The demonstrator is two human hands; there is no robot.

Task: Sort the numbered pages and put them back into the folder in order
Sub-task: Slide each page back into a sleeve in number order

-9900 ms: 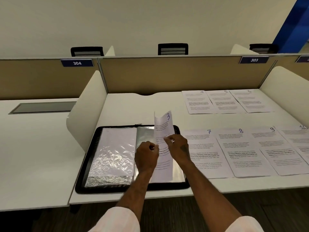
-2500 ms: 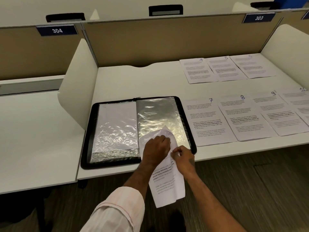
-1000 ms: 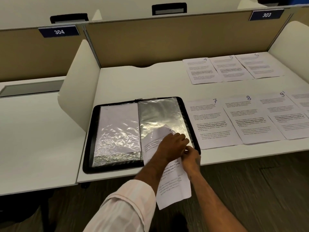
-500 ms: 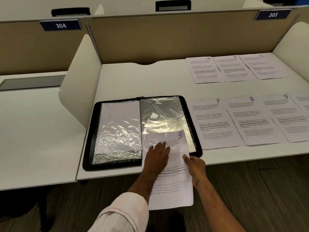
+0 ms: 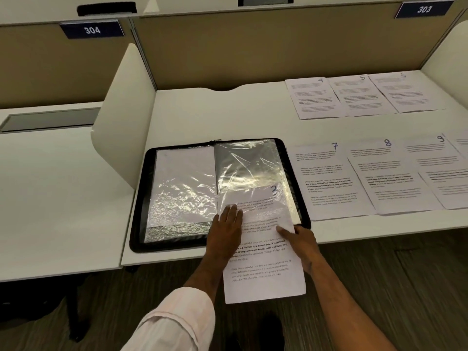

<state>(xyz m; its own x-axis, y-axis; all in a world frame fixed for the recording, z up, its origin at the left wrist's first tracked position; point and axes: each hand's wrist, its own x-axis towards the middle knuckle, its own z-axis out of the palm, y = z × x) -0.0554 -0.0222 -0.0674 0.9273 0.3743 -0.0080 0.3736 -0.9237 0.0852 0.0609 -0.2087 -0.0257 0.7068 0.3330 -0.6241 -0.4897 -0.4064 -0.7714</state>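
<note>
Page 3 now sits deeper in the folder.
Left hand presses flat; right hand pinches its edge; half still overhangs.

You face office-style study booths. Tan partition screens and curved white dividers wall each white worktop, under blue number plates 304 and 303.
</note>
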